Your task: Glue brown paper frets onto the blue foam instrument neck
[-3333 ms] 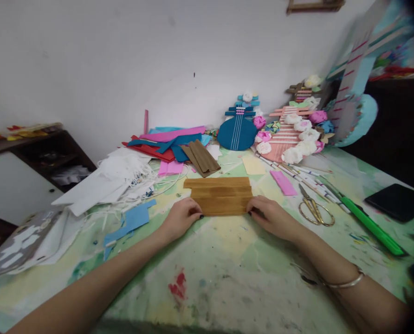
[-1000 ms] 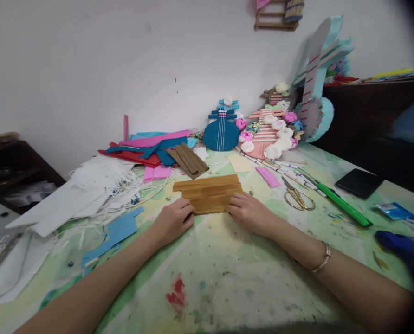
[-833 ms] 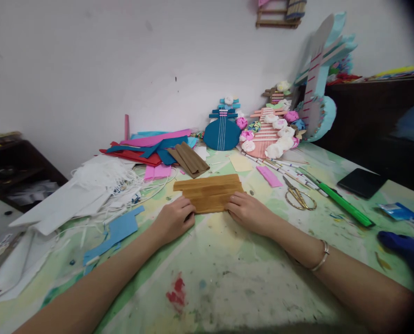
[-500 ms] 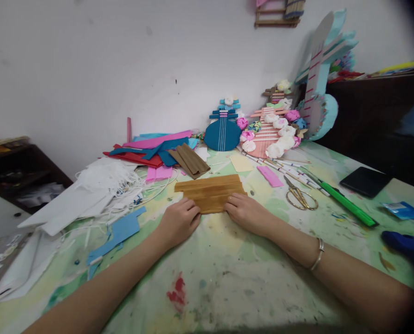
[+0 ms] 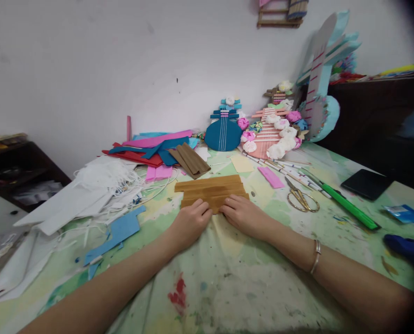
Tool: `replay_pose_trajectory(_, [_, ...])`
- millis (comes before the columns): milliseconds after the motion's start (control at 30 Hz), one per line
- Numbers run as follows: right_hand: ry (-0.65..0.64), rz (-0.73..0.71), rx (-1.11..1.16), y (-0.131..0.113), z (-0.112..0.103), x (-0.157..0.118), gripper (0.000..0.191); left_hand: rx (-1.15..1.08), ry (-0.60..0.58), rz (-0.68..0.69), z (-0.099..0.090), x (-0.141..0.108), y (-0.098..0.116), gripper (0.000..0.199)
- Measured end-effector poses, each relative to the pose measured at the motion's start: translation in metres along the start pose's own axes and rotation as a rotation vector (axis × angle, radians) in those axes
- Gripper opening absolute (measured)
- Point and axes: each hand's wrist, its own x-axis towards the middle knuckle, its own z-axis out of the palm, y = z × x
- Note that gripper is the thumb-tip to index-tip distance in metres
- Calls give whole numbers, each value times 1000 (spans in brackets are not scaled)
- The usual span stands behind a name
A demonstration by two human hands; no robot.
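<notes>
A sheet of golden-brown crepe paper point(image 5: 210, 185) lies flat on the table in front of me, with creases running across it. My left hand point(image 5: 193, 221) has its curled fingers on the paper's near edge, left of the middle. On the same edge, a little to the right, my right hand point(image 5: 242, 213) pinches the paper with bent fingers. A small gap separates the two hands. Both thumbs are partly hidden. Just beyond the sheet is a darker brown folded strip of crepe paper point(image 5: 189, 161).
Scissors point(image 5: 299, 197), a green cutter point(image 5: 349, 206) and a black flat device point(image 5: 366, 184) lie to the right. White scraps and cords point(image 5: 106, 178) and blue paper point(image 5: 123, 229) cover the left. A blue paper lute point(image 5: 223, 132) leans at the wall.
My left hand has slid right along the near edge, closer to my right hand. My right hand has shifted slightly left. The sheet stays in about the same place.
</notes>
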Motion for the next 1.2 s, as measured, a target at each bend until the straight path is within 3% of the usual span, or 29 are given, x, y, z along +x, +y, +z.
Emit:
replay_pose_trajectory(333, [-21,97,21,-12,2,6,13,-117,-17,-108,1,1,0,24])
replay_pose_trajectory(667, [-57,205,291,11,-11,-7,14,-373,-69,-231,-2,-7,-16,16])
replay_pose_trajectory(1067, [-189,545,519,31,-26,-16,9,-398,-168,-319,-4,-16,-31,15])
replay_pose_trajectory(1200, [-208,588,534,30,-26,-15,10,-357,-180,-385,-2,-16,-33,15])
